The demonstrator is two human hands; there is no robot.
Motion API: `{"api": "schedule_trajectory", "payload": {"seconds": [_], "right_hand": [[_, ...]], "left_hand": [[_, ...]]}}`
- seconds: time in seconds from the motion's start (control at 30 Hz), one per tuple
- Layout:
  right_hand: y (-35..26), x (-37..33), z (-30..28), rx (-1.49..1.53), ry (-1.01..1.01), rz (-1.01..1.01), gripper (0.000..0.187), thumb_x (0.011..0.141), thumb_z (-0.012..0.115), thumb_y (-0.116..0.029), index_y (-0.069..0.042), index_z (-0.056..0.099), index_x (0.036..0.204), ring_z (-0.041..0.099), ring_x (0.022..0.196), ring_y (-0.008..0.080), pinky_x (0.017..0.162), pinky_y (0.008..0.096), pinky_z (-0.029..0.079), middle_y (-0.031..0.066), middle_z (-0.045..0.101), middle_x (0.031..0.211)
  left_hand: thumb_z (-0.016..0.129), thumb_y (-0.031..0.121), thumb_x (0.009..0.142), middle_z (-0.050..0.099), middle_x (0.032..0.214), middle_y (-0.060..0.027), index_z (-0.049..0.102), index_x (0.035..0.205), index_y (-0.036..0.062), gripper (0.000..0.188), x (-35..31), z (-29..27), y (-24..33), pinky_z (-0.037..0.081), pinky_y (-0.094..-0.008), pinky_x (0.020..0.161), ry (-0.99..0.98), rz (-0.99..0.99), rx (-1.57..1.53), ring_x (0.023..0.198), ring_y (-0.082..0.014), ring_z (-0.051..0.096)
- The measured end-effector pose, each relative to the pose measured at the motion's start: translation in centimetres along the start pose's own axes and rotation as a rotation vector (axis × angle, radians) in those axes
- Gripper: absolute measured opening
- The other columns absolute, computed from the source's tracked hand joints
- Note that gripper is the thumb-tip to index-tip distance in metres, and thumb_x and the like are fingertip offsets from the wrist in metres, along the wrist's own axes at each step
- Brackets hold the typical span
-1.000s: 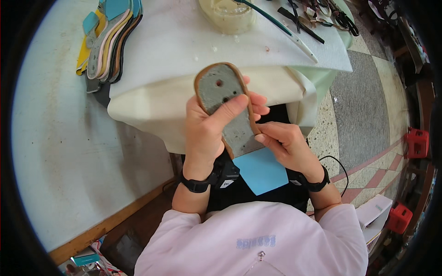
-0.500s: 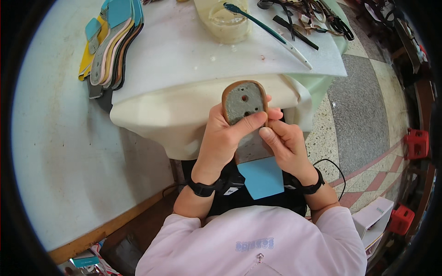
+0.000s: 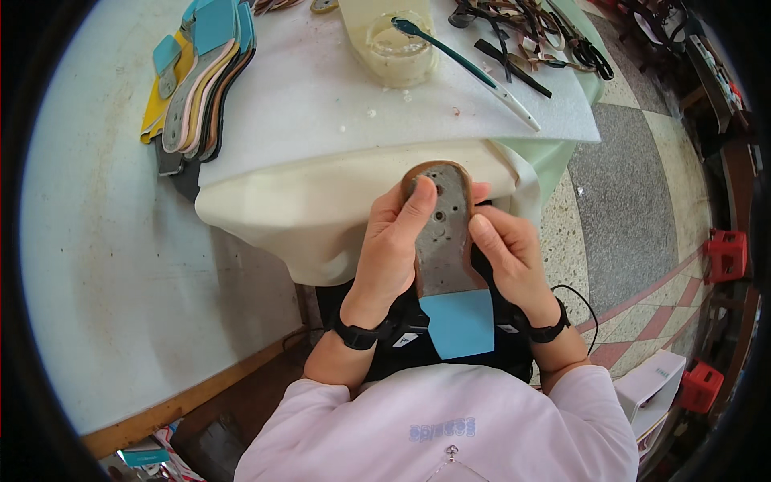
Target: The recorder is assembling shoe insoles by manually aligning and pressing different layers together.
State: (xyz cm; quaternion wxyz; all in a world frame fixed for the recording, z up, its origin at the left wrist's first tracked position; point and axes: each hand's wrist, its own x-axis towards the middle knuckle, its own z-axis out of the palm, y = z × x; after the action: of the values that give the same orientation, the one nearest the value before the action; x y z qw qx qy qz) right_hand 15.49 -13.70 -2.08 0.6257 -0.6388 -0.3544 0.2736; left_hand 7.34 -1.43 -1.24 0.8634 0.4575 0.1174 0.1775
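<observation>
Between my hands is a shoe insole point(image 3: 446, 255), grey with small holes, a brown rim round its heel and a light-blue front part toward my body. My left hand point(image 3: 390, 246) grips its left side, the thumb lying flat on the grey face near the heel end. On the opposite edge, my right hand point(image 3: 509, 247) pinches the brown rim between thumb and fingers. The fingers behind the insole are partly hidden.
A white-covered table point(image 3: 297, 112) stands ahead. On it are a stack of insoles point(image 3: 210, 88) at left, a glue tub point(image 3: 397, 60) with a toothbrush point(image 3: 470, 68) across it, and dark straps point(image 3: 522, 40) at right. Red stools point(image 3: 727, 255) stand on the floor.
The insole's heel end has tipped down and flattened, so more of its grey face shows. My left thumb has moved up toward the heel. My right hand has shifted slightly along the rim.
</observation>
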Motion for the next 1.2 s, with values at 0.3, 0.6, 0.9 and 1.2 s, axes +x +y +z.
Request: {"api": "schedule_trajectory", "payload": {"seconds": [0.3,0.6,0.9,1.2], "right_hand": [[-0.2,-0.3,-0.3,-0.163,0.019,-0.066,0.013,0.089,0.053,-0.007,0.001,0.055,0.078,0.042,0.043,0.0105,0.042,0.0252,0.033,0.0061,0.047,0.049],[-0.1,0.0,-0.1,-0.15,-0.002,-0.087,0.02,0.088,0.053,-0.008,0.0,0.051,0.071,0.041,0.043,0.0098,0.041,0.0251,0.033,0.0053,0.046,0.049],[-0.3,-0.2,0.5,-0.116,0.029,-0.085,0.018,0.09,0.052,-0.007,0.001,0.053,0.074,0.041,0.044,0.0071,0.042,0.0228,0.033,0.0029,0.047,0.049],[-0.4,0.2,-0.3,-0.005,0.163,-0.084,0.02,0.092,0.052,-0.013,0.004,0.059,0.086,0.044,0.052,0.0025,0.047,0.0197,0.036,-0.003,0.05,0.056]], "left_hand": [[0.042,0.028,0.096,0.063,0.101,-0.012,0.056,0.107,-0.0016,0.034,0.3,-0.1,-0.1,0.047,-0.0273,0.081,-0.047,0.114,0.035,0.09,-0.0147,0.059],[0.042,0.028,0.096,0.066,0.084,-0.0154,0.058,0.09,-0.003,0.036,0.8,-0.1,0.4,0.05,-0.028,0.071,0.008,0.099,0.179,0.076,-0.0171,0.063],[0.042,0.029,0.095,0.065,0.084,-0.0181,0.06,0.089,-0.0039,0.038,0.5,-0.5,-0.1,0.051,-0.031,0.071,0.0,0.123,0.195,0.075,-0.021,0.064],[0.047,0.034,0.094,0.062,0.103,-0.012,0.053,0.114,-0.0034,0.043,-0.3,-0.1,-0.8,0.046,-0.0236,0.076,-0.042,0.115,-0.026,0.09,-0.0132,0.059]]}}
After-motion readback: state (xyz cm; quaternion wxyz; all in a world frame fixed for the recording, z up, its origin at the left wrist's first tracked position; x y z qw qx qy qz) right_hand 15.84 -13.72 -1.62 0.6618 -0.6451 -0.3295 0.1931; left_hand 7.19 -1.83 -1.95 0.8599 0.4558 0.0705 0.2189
